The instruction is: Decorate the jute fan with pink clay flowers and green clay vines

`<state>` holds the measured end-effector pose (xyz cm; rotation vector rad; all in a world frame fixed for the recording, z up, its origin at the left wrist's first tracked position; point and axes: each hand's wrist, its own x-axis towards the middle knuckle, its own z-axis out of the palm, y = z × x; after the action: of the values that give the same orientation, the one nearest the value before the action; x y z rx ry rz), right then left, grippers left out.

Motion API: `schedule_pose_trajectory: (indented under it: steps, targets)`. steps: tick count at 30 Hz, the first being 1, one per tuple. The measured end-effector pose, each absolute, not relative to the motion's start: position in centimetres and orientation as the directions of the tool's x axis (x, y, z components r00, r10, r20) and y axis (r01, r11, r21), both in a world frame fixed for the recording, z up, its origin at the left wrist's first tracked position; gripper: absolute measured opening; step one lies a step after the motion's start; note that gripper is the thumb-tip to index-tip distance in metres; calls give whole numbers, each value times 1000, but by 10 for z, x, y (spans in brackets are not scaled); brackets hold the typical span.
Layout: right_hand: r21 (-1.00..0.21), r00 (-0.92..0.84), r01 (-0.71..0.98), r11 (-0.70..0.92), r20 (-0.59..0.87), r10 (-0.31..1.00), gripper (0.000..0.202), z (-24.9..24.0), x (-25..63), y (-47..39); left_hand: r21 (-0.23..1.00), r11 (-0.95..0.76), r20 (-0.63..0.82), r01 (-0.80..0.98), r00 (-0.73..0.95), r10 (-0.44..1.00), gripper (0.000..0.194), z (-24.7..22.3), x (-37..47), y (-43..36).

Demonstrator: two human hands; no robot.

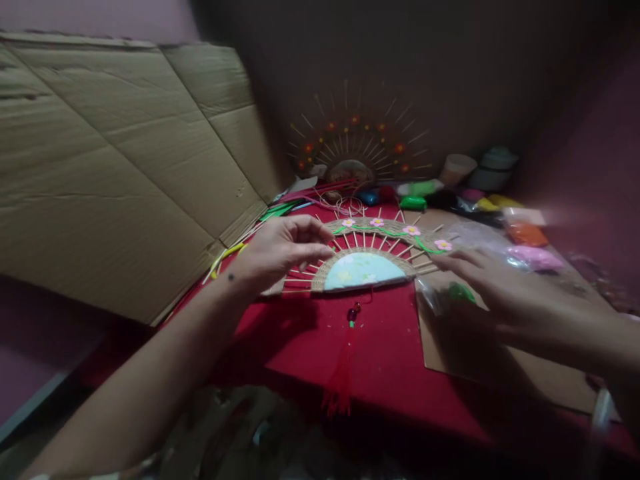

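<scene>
A half-round fan (367, 269) of thin sticks lies on the red cloth (370, 347), with a light blue centre. Along its woven outer band run pink flowers (411, 231) and a green cord. From its straight edge hangs a red tassel (340, 380) with dark beads. My left hand (290, 250) is over the fan's left side, fingers curled and thumb apart from them, with nothing visible between. Near the right end of the band is my right hand (480, 273), palm down; its fingertips are blurred and partly hidden, so what they hold cannot be made out.
Tall folded cardboard (125, 153) stands at the left. A second fan (350, 143) with red flowers leans at the back. Coloured clay packets (533, 259), a green roll (413, 203) and cups (457, 168) sit at the right and back. A flat brown board (450, 353) lies right.
</scene>
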<state>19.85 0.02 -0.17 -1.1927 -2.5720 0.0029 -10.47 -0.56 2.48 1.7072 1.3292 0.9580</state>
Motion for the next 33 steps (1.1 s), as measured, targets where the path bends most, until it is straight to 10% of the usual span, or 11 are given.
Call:
schedule_pose_trajectory:
  steps: [4, 8, 19, 24, 33]
  targets:
    - [-521, -595, 610, 597, 196, 779, 33, 23, 163, -22, 781, -434, 326, 450, 300, 897, 29, 4, -81, -37]
    - [-832, -675, 405, 379, 8, 738, 28, 24, 130, -33, 346, -744, 574, 572, 499, 650, 30, -12, -62, -64]
    - [-949, -719, 314, 18, -225, 657, 31, 9, 106, -32, 14, -807, 627, 591, 623, 468, 35, -9, -73, -77]
    - [-964, -658, 256, -77, -232, 716, 25, 12, 93, -28, 118, -758, 647, 641, 530, 548, 33, -14, -90, -77]
    - [-988, -624, 133, -82, -147, 768, 23, 16, 70, -24, 725, -466, 411, 508, 224, 884, 27, -22, -118, -77]
